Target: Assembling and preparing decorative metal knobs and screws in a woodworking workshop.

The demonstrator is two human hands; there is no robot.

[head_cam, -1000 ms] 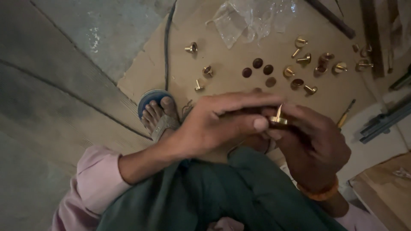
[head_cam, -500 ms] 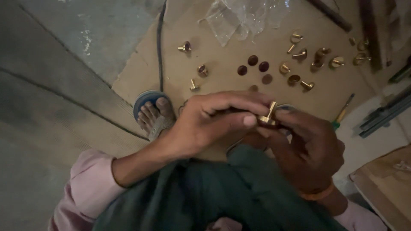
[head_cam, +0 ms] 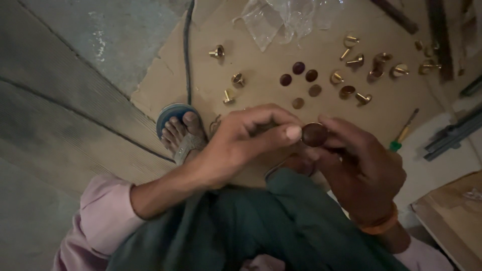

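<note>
I see my left hand (head_cam: 241, 138) and right hand (head_cam: 361, 165) pinching one brass cap (head_cam: 315, 134) above the cardboard sheet (head_cam: 261, 55); many loose brass fittings (head_cam: 346, 65) (unassembled, I judge) remain on it.

Round brown cap (head_cam: 315, 134) (flat face up) pinched btwn fingertips.

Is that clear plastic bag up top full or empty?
Looks empty: the plastic bag lies flat and crumpled on the cardboard, brass fittings scattered outside it.

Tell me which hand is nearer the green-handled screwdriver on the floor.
Right. The right hand sits just left of the screwdriver; the left hand lies farther off, beyond the held round cap.
</note>
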